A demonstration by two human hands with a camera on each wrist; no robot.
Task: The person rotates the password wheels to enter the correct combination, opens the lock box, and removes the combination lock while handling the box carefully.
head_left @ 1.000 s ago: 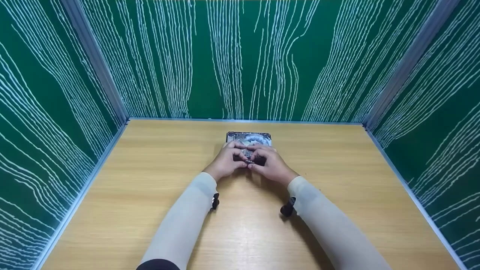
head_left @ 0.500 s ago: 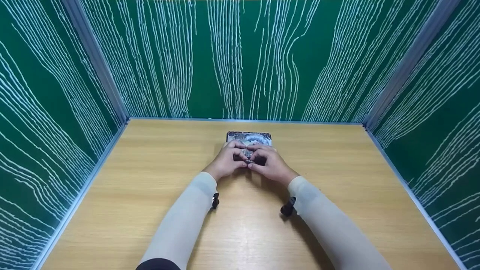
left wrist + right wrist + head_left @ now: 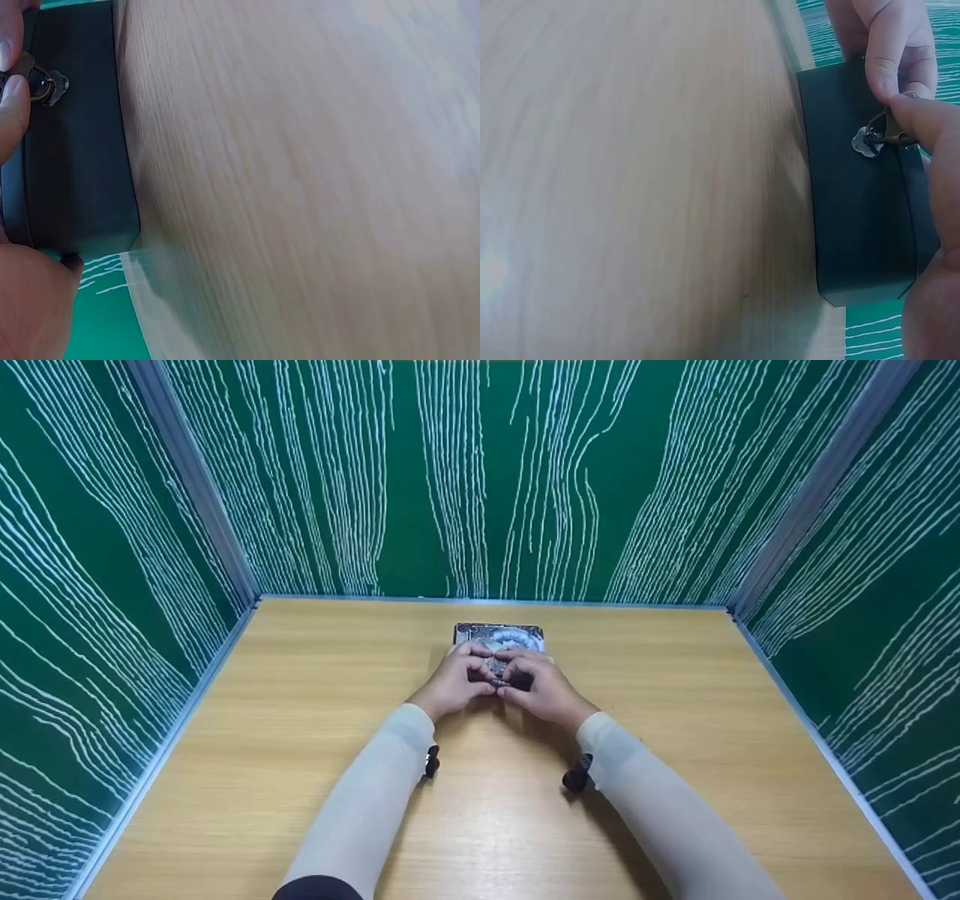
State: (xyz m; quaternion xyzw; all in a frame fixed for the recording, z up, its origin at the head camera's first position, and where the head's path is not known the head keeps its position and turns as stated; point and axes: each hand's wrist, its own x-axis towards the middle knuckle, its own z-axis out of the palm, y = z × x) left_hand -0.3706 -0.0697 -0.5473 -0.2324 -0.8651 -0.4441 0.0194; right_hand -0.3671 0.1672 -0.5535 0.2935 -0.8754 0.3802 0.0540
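Note:
A small dark box (image 3: 82, 150) stands on the table, its patterned top (image 3: 517, 637) partly covered by fingers in the head view. On its near side is a metal plate (image 3: 865, 142) with a bronze-coloured padlock (image 3: 895, 132) hanging at it by a ring-like shackle. My left hand (image 3: 451, 682) pinches the padlock from the left, its thumb against the lock body. From the right, my right hand (image 3: 541, 684) pinches it too, the thumbs nearly meeting. Other fingers of both hands rest about the box's top and ends. Most of the lock body is hidden by the thumbs.
The box is near the back of a wooden table (image 3: 480, 810). Green walls (image 3: 420, 525) with white wavy lines rise on the back, left and right, with grey posts (image 3: 191, 480) at the corners.

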